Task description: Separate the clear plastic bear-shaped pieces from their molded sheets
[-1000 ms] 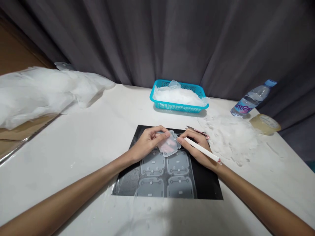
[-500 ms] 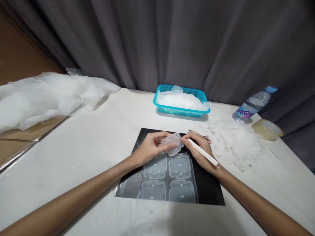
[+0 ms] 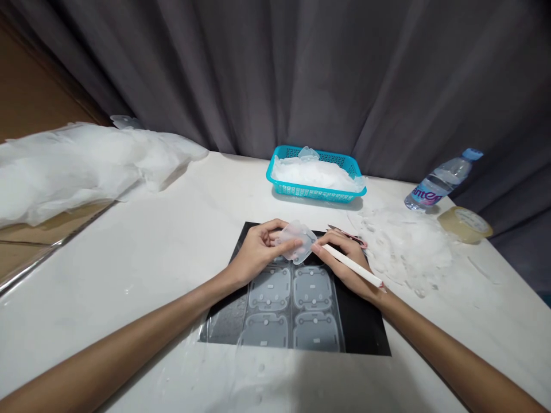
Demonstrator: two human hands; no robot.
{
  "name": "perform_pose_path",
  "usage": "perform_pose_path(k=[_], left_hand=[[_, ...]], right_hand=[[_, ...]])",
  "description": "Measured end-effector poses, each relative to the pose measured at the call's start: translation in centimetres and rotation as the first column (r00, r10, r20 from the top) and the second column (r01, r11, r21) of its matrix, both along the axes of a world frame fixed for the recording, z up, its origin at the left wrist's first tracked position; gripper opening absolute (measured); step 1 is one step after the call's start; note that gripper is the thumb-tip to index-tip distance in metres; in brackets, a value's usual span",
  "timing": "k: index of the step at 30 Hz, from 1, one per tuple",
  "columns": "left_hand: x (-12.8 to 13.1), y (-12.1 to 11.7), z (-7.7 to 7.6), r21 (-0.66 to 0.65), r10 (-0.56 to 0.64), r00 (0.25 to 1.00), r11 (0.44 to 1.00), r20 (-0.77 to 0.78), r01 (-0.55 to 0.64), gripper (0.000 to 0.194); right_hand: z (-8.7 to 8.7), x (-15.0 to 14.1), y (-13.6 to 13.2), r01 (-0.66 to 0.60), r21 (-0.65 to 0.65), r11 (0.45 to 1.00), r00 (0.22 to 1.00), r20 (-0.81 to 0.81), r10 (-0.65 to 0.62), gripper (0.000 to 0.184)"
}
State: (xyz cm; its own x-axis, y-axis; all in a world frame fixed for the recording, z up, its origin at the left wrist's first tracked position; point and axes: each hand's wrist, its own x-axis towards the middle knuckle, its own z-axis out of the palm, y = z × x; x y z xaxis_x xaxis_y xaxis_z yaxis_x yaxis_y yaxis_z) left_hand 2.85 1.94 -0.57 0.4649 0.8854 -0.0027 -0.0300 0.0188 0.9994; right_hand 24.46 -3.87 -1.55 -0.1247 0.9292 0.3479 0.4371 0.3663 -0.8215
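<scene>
My left hand (image 3: 253, 252) pinches a small translucent plastic piece (image 3: 295, 236) with rounded, notched edges, held above a black mat (image 3: 365, 330). Closed around a slim white pen-shaped tool (image 3: 355, 266) is my right hand (image 3: 344, 255), its fingertips at the right edge of the piece. The tool's tip is too small to make out. Beneath both hands lies a clear sheet (image 3: 313, 288) with several rounded-square shapes, on the mat. Just beyond my right hand rests a pink-handled tool with dark pointed blades (image 3: 344, 234), partly hidden by the fingers.
A blue basket (image 3: 316, 192) full of translucent pieces stands at the back. To the right are a heap of translucent scraps (image 3: 407, 249), a water bottle (image 3: 443, 180) and a tape roll (image 3: 465, 225). A large bag of white pieces (image 3: 86, 169) lies left, on cardboard.
The plastic piece has turned and tilted in my left hand, showing more of its flat face. My right hand keeps the white tool at its edge. The view has shifted slightly.
</scene>
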Motion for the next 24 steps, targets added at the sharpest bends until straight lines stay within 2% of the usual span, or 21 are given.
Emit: perform_pose_path(k=[3, 7, 13, 16, 20, 24], left_hand=[[-0.10, 0.06, -0.02, -0.077, -0.073, 0.997, 0.994, 0.010, 0.073, 0.041], [-0.25, 0.15, -0.19, -0.094, -0.118, 0.993, 0.988, 0.026, 0.120, 0.045], [-0.32, 0.35, -0.51, -0.060, -0.099, 0.995, 0.993, -0.007, 0.098, 0.044], [-0.30, 0.35, -0.49, -0.063, -0.127, 0.992, 0.990, -0.001, 0.127, 0.043], [-0.23, 0.29, -0.21, -0.042, -0.157, 0.988, 0.987, -0.001, 0.157, 0.042], [-0.27, 0.33, -0.16, -0.046, -0.107, 0.994, 0.993, 0.024, 0.108, 0.050]], right_hand=[[0.17, 0.00, -0.07, 0.042, -0.010, 0.999, 0.998, -0.036, -0.043, 0.020], [0.26, -0.06, -0.10, 0.063, -0.002, 0.998, 0.998, -0.022, -0.063, 0.024], [0.04, -0.08, -0.19, -0.009, 0.043, 0.999, 0.998, 0.057, 0.007, 0.028], [-0.19, 0.01, -0.18, -0.004, 0.005, 1.000, 1.000, 0.030, 0.004, 0.033], [-0.21, 0.09, -0.22, 0.019, -0.014, 1.000, 1.000, -0.014, -0.020, 0.030], [0.18, 0.04, -0.28, -0.019, 0.011, 1.000, 1.000, -0.001, 0.019, 0.027]])
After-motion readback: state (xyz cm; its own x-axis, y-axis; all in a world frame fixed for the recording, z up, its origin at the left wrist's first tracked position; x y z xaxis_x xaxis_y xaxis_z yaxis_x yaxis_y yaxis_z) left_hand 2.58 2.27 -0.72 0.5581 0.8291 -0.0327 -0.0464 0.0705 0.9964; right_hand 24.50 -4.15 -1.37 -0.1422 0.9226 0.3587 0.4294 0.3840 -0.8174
